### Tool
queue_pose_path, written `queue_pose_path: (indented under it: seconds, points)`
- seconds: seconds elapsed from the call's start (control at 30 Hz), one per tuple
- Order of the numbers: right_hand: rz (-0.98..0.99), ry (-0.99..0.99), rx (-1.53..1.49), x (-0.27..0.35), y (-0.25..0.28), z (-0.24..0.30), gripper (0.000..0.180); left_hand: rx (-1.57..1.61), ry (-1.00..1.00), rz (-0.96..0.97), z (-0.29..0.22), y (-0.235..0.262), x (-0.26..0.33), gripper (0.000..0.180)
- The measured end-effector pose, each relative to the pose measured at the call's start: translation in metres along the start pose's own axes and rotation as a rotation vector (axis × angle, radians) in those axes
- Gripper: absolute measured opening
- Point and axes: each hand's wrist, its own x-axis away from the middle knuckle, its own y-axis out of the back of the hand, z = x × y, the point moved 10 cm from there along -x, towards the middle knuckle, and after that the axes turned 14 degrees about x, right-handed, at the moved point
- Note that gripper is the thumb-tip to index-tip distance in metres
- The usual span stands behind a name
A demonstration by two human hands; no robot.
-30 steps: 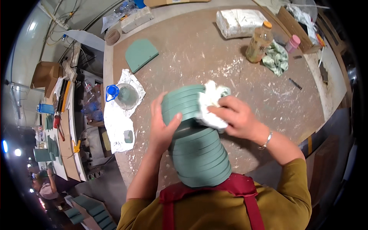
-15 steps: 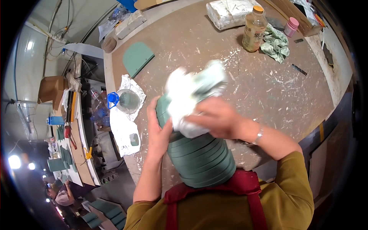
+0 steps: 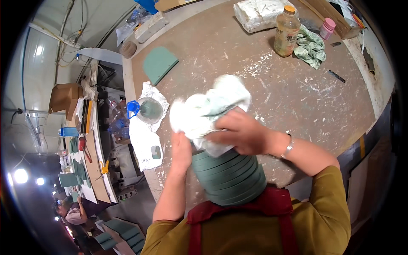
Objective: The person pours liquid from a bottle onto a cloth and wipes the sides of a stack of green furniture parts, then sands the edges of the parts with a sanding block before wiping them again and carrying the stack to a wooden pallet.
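Note:
A white cloth with pale green stains is bunched under my right hand, whose fingers are closed on it. The cloth is spread over a green piece that it hides almost wholly. At the left edge of that piece is my left hand, its fingertips covered by the cloth; its grip there shows in the earlier frame. Below the piece, close against my body, stands a stack of green slabs with curved edges. A single green slab with a rounded end lies apart, farther off on the left.
On the brown worktable at left, a clear container with a blue handle sits on a white cloth. Far right stand a bottle, a crumpled cloth and a pink jar. Another person works at far left.
The white cloth has swept left and toward my left hand, covering the green piece that was partly visible. My right hand stays closed on the cloth. The whole view has shifted slightly.

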Motion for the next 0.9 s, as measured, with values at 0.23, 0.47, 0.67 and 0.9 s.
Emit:
queue_pose_path:
  seconds: [0.23, 0.47, 0.67, 0.9]
  points:
    - [0.271, -0.36, 0.087, 0.088, -0.018, -0.077, 0.041, -0.233, -0.076, -0.109, -0.027, -0.001, -0.007, 0.054]
    - [-0.184, -0.102, 0.184, -0.032, 0.031, 0.012, 0.044, -0.135, -0.075, -0.052, 0.009, 0.014, 0.002, 0.044]
    - [-0.05, -0.202, 0.276, -0.014, 0.021, -0.038, 0.028, -0.208, -0.153, -0.048, -0.03, -0.007, 0.001, 0.041]
    - [-0.003, -0.004, 0.218, -0.05, 0.019, 0.022, 0.038, 0.059, -0.133, 0.01, -0.015, -0.011, 0.005, 0.041]
